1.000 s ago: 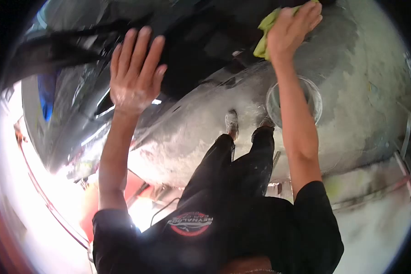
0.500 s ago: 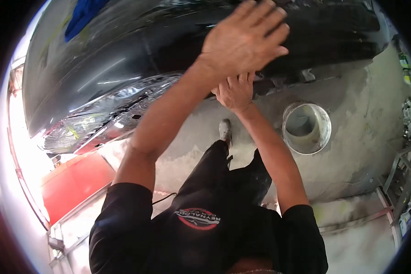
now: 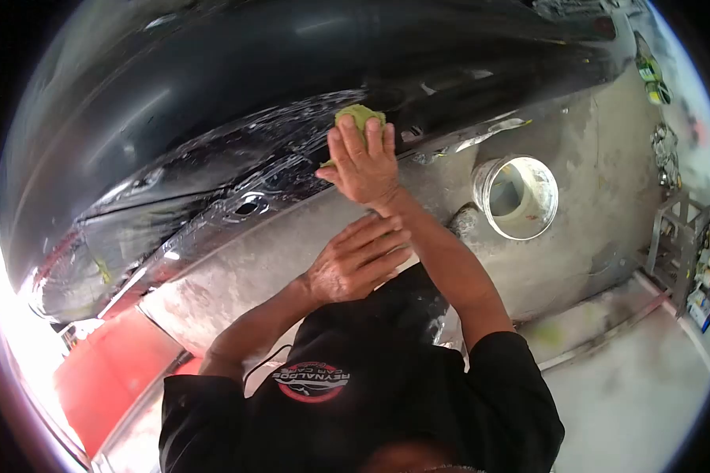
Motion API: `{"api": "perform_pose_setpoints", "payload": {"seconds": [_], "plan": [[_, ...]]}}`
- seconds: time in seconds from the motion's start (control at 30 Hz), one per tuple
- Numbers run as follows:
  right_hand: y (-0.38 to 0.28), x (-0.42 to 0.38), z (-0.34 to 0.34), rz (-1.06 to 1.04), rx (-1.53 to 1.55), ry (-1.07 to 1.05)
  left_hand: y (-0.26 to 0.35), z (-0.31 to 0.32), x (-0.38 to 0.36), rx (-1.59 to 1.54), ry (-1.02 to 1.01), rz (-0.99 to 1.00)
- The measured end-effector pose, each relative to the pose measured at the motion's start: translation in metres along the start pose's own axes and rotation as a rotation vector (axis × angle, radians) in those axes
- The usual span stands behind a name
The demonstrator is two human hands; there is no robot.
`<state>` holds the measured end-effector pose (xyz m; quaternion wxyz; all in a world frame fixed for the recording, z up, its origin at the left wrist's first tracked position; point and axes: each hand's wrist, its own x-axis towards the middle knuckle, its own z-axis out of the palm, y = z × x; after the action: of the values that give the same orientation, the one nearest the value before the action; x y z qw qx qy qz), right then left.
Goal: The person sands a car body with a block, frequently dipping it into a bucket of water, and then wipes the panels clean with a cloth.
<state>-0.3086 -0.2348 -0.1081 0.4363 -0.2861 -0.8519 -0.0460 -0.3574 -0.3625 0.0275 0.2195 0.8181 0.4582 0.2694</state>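
My right hand (image 3: 365,169) lies over a yellow-green pad (image 3: 360,114), pressing it against the lower edge of a glossy black car body panel (image 3: 292,55). Part of the pad shows beyond the fingertips, and a thin bit sticks out beside the thumb. The panel around it looks wet, with streaks and bright reflections. Nearer my body, my left hand (image 3: 359,256) hangs in the air with its fingers stretched out and nothing in it. In this view its fingertips overlap the right wrist.
A white bucket (image 3: 554,197) with greyish liquid stands on the concrete floor (image 3: 607,158) to the right. Farther right are a metal stand (image 3: 674,244) and several bottles (image 3: 651,75) along the wall. A red panel (image 3: 110,370) is at lower left.
My left hand has come down off the black panel toward my body. My right hand has moved left and forward, bringing the pad into sight. The blue cloth has left the view.
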Motion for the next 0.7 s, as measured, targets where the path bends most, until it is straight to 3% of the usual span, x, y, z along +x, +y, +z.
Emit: {"api": "perform_pose_setpoints", "payload": {"seconds": [0.17, 0.23, 0.27, 0.37, 0.5, 0.7], "plan": [[0.034, -0.017, -0.010, -0.301, -0.041, -0.089, 0.011, -0.006, -0.058, -0.043, -0.016, -0.220], [0.038, -0.022, -0.010, -0.315, 0.000, -0.128, 0.011, -0.005, -0.062, -0.043, 0.061, -0.301], [0.035, -0.017, -0.011, -0.320, 0.016, -0.148, 0.011, -0.004, -0.062, -0.043, 0.097, -0.338], [0.012, 0.011, -0.011, -0.601, -0.013, -0.142, 0.016, 0.003, -0.059, -0.009, 0.196, -0.411], [-0.017, 0.020, -0.004, -0.634, 0.029, -0.183, 0.045, 0.022, -0.055, 0.001, 0.314, -0.519], [-0.046, 0.047, -0.009, -0.873, -0.031, -0.332, 0.087, 0.053, -0.058, 0.054, 0.403, -0.664]]}}
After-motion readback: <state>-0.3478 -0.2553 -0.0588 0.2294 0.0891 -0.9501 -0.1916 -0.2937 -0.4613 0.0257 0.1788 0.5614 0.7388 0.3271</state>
